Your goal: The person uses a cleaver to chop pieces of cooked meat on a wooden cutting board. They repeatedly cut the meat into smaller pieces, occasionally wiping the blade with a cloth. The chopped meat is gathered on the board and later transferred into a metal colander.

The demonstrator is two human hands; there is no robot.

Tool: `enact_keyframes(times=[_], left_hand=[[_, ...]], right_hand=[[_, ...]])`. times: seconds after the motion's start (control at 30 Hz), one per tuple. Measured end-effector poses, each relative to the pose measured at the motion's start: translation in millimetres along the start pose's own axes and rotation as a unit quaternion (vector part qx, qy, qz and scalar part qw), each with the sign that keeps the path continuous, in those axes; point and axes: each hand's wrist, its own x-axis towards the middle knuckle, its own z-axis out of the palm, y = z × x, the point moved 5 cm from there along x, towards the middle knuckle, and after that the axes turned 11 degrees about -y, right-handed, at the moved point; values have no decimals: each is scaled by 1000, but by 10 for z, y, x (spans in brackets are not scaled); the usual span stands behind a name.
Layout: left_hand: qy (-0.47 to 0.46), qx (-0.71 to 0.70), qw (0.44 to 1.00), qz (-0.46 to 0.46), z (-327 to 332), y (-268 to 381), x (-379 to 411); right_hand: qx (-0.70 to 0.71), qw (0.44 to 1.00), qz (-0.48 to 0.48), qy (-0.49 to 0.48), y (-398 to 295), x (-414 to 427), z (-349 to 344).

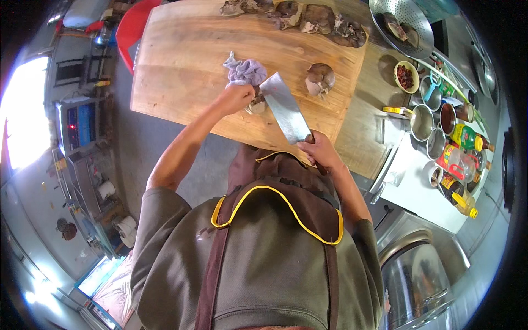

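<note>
My right hand [321, 152] grips the handle of a broad steel cleaver [286, 108]. Its blade slants up and left over the wooden cutting board [185, 53]. My left hand [239, 98], fingers curled, rests by a small dark and pale piece of food [258, 105] left of the blade; whether the fingers hold it cannot be told. A crumpled purple cloth [246, 71] lies just beyond that hand. One brown piece of food [320, 79], perhaps meat or mushroom, lies right of the blade. Several similar pieces [317, 19] line the board's far edge.
At the upper right is a perforated metal strainer [402, 29] with dark pieces inside. Below it stand a bowl of dried red chillies [406, 77], metal bowls [422, 122] and several sauce bottles [464, 137]. A red chair [131, 35] touches the board's left side area.
</note>
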Motion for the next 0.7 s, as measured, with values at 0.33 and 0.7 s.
enact_keyframes(times=[0.33, 0.7], left_hand=[[45, -187, 980, -57, 135, -143, -164], [29, -271, 957, -95, 221, -156, -157]], right_hand=[[175, 980, 46, -86, 119, 325, 60], [168, 963, 116, -176, -44, 55, 13]])
